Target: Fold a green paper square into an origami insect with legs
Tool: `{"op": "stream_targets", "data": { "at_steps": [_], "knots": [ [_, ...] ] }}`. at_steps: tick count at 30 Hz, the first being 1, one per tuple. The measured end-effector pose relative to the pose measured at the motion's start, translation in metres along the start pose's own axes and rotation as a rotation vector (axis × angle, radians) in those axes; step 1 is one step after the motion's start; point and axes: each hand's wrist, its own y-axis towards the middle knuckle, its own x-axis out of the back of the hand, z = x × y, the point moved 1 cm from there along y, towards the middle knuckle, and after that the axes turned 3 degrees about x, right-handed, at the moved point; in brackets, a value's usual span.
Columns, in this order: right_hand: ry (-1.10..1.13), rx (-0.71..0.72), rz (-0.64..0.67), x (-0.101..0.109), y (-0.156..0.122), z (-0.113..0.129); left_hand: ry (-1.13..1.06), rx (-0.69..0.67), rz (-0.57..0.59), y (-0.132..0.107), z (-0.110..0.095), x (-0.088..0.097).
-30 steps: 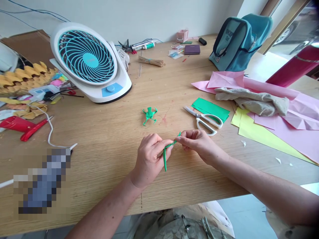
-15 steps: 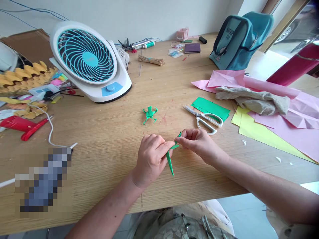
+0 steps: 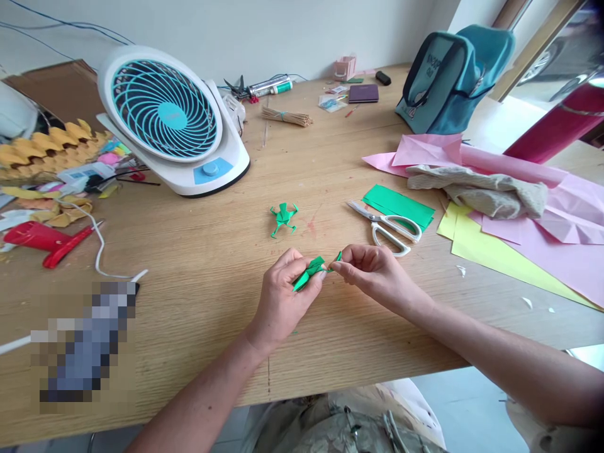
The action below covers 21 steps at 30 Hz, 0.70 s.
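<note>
Between my two hands is a piece of folded green paper (image 3: 307, 274), held a little above the table near its front edge. My left hand (image 3: 285, 296) is closed around its body, thumb below and fingers above. With a pinch of thumb and forefinger, my right hand (image 3: 370, 270) grips a thin pointed end of the same paper. Beyond them a finished green origami frog (image 3: 284, 216) lies on the table with its legs spread. White-handled scissors (image 3: 394, 228) rest just past my right hand, partly over flat green paper sheets (image 3: 401, 204).
A white and blue fan (image 3: 172, 119) stands back left. A red glue gun (image 3: 51, 242) and a pixelated object (image 3: 89, 340) lie on the left. Pink paper (image 3: 561, 207), yellow sheets (image 3: 491, 258) and a grey glove (image 3: 476, 185) are at right, before a teal bag (image 3: 453, 82).
My left hand has turned the folded paper over, so its long point no longer hangs down towards me. My right hand still pinches one end and has barely moved.
</note>
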Motion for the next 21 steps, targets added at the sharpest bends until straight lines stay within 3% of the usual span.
{"op": "stream_targets", "data": {
  "at_steps": [5, 12, 16, 21],
  "knots": [
    [0.021, -0.044, 0.045, 0.0007, 0.0021, 0.0000, -0.058, 0.029, 0.027, -0.0001, 0.0026, -0.0011],
    [0.084, -0.109, 0.021, 0.0013, 0.0065, -0.0037, -0.008, -0.122, 0.005, -0.0024, -0.0013, 0.0000],
    [0.121, -0.043, 0.016, 0.0003, 0.0050, -0.0065, -0.013, -0.115, 0.030, -0.0012, -0.0020, -0.0007],
    [0.084, 0.127, 0.019, -0.0006, 0.0012, -0.0070, -0.028, 0.014, 0.005, 0.0004, -0.0027, -0.0004]
  ]
}}
